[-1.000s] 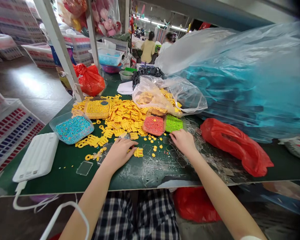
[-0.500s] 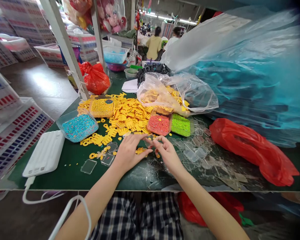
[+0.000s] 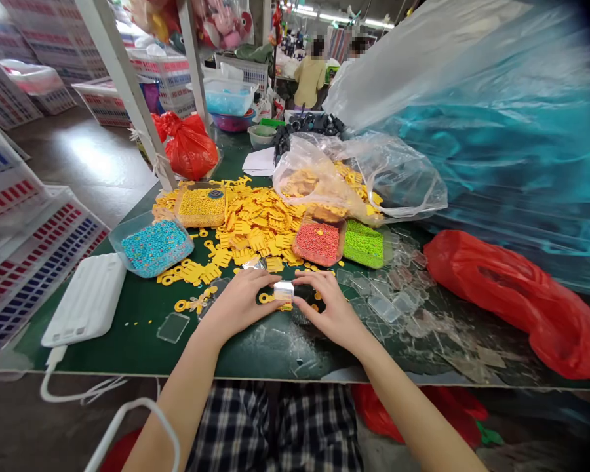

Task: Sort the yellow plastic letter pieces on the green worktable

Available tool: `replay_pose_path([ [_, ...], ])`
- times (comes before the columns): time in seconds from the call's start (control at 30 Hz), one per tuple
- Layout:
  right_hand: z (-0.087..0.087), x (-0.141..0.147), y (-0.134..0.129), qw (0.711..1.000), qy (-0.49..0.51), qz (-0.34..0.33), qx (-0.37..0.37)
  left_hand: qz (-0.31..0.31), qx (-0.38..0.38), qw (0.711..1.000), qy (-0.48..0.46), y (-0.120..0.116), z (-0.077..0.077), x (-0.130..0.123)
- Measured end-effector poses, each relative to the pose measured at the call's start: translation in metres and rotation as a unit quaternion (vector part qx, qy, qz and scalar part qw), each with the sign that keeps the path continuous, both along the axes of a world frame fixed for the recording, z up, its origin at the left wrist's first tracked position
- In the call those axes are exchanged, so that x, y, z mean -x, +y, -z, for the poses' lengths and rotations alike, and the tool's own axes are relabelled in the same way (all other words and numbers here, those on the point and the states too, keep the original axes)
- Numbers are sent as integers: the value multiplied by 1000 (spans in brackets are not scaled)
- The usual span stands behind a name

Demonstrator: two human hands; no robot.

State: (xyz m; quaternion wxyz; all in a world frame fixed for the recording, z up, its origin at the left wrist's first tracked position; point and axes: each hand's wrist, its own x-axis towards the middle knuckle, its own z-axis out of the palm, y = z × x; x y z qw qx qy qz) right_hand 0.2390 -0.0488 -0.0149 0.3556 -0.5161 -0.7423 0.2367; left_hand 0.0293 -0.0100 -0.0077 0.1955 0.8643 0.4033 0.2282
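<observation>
Between my left hand [image 3: 240, 298] and my right hand [image 3: 330, 305] is a small shiny clear plastic plate [image 3: 284, 288], pinched at its two sides by thumbs and fingers. Right under it shows a yellow plastic piece with a ring end [image 3: 265, 298]; whether the two touch I cannot tell. Other clear plates lie about, one flat square [image 3: 173, 327] left of my left hand and a loose pile [image 3: 393, 300] right of my right hand. Ahead of my hands spreads a heap of yellow plastic pieces [image 3: 260, 223].
Trays of blue beads [image 3: 155, 248], yellow beads [image 3: 201, 208], red beads [image 3: 318, 242] and green beads [image 3: 364, 244] ring the heap. A white power bank [image 3: 84, 298] with a cable lies left. Red bags [image 3: 511, 295] and a large plastic-wrapped bundle [image 3: 491, 164] stand right.
My hands have drawn apart a little and now hold the clear plate flat between them, over the yellow piece. The view has shifted slightly.
</observation>
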Motion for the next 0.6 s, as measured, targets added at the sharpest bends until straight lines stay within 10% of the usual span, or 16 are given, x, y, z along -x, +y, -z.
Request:
replay_pose_path([
  [0.6, 6, -3, -1, 979, -191, -41, -53, 17, 56, 998, 15, 4, 9, 1],
])
